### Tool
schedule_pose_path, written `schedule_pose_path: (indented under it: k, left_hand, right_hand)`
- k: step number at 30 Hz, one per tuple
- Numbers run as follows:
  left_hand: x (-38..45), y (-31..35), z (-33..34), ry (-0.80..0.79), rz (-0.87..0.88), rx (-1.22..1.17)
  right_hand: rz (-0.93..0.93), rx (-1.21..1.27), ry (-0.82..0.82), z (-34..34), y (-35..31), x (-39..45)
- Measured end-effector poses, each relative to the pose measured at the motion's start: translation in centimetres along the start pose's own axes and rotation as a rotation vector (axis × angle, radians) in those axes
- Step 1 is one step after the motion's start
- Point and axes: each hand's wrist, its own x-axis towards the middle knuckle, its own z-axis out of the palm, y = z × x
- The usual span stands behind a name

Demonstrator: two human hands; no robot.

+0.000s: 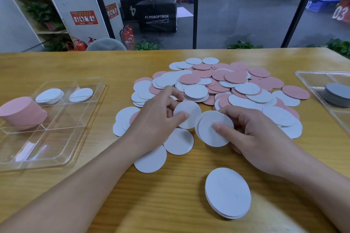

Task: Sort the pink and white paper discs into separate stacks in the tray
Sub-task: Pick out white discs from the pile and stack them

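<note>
Here a white disc (187, 114) is pinched by the left hand (157, 117), and a few white discs (215, 128) are gripped by the right hand (259, 138). A mixed pile (223, 85) is spread behind on the table (56, 185); a pink stack (20, 112) is held in the left tray (62, 138).

The table (56, 185) is yellowish wood-grain with a soft sheen, maybe laminate; hard to tell from here. On it, left of the loose heap of discs (227, 85), the tray (62, 134) is clear glossy plastic, throwing reflections. The heap's pink and white discs look matt, papery, slightly fibrous. Right of the heap, the second tray (310, 79) is the same shiny clear plastic, holding matt grey discs (337, 94).
</note>
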Motion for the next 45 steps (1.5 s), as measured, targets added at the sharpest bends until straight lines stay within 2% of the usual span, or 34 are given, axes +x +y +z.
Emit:
schedule_pose_path:
  k: [6,10,13,21,24,27,33,39,45]
  left_hand:
    - [-1.4,-0.6,-1.6,0.017,-0.1,-0.219]
    - [-1.6,-0.1,-2.0,-0.034,-0.146,-0.305]
    - [-2.2,0.7,-1.8,-0.136,-0.107,-0.382]
    - [-2.6,1.4,-1.7,-0.297,0.043,-0.378]
    - [-2.5,1.2,-2.6,-0.295,0.07,-0.261]
    - [-2.2,0.7,-4.4,-0.192,0.079,0.045]
    - [-2.9,0.9,-4.6,-0.405,0.018,0.358]
    - [-2.8,0.9,-4.3,-0.404,-0.003,0.358]
    - [-2.3,0.3,-3.4,-0.289,-0.065,0.131]
  right_hand:
    - [0.049,0.165,0.028,-0.6,-0.4,0.1]
    - [0.065,0.146,0.007,-0.6,-0.1,0.1]
    - [0.059,0.134,-0.03,-0.3,0.0,0.1]
    - [0.005,0.165,-0.11,-0.1,-0.2,-0.1]
    - [0.0,0.127,-0.091,-0.1,-0.2,0.0]
    - [0.021,0.116,-0.072,-0.1,-0.1,0.1]
    - [0.031,0.081,-0.065,-0.1,-0.1,0.0]
    - [0.03,0.064,-0.065,0.0,-0.4,-0.1]
    - [0.031,0.077,-0.052,0.0,-0.5,-0.1]
